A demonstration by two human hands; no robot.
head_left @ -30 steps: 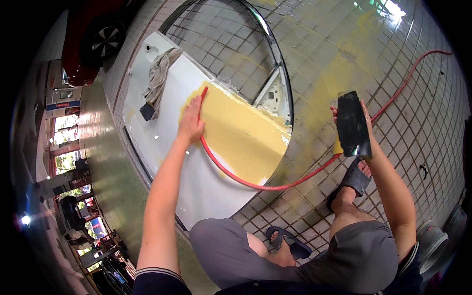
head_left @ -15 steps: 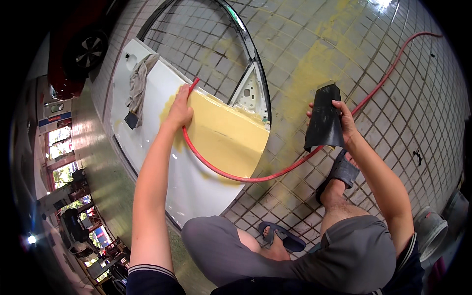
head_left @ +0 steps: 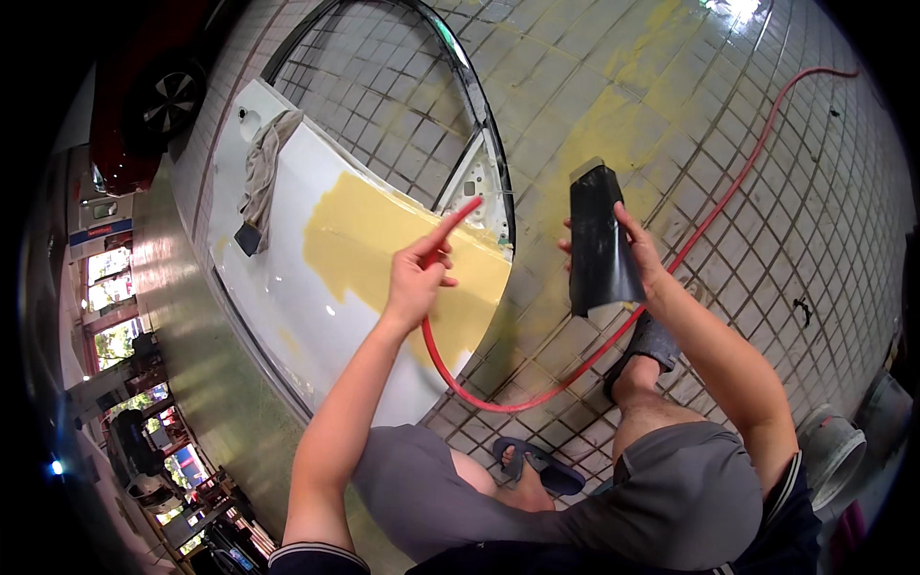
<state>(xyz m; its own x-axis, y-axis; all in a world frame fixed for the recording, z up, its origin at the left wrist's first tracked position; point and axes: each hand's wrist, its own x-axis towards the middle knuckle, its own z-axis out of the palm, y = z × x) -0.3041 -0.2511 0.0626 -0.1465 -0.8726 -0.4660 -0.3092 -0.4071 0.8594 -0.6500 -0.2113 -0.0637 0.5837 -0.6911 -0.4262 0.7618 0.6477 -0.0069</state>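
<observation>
My left hand [head_left: 419, 280] is closed round a red hose [head_left: 486, 405], just behind its free end, above a white car door [head_left: 331, 331]. The hose end points away to the upper right, over the door's near-right corner. A broad patch of yellow filler [head_left: 369, 235] covers part of the door panel. My right hand [head_left: 640, 257] grips a black sanding block [head_left: 604, 240], apparently wrapped in dark sandpaper, held up off the floor to the right of the door. The fingers behind the block show only in part.
A grey rag [head_left: 261, 177] lies on the door's left part, with a small dark block [head_left: 248, 239] at its end. Yellow residue stains the tiled floor [head_left: 757, 268]. White buckets [head_left: 836, 450] stand at the lower right; a red car [head_left: 129, 105] is at upper left.
My left hand has moved right with the hose, from the far edge of the filler patch to over its right part. My right hand has shifted slightly left with the block.
</observation>
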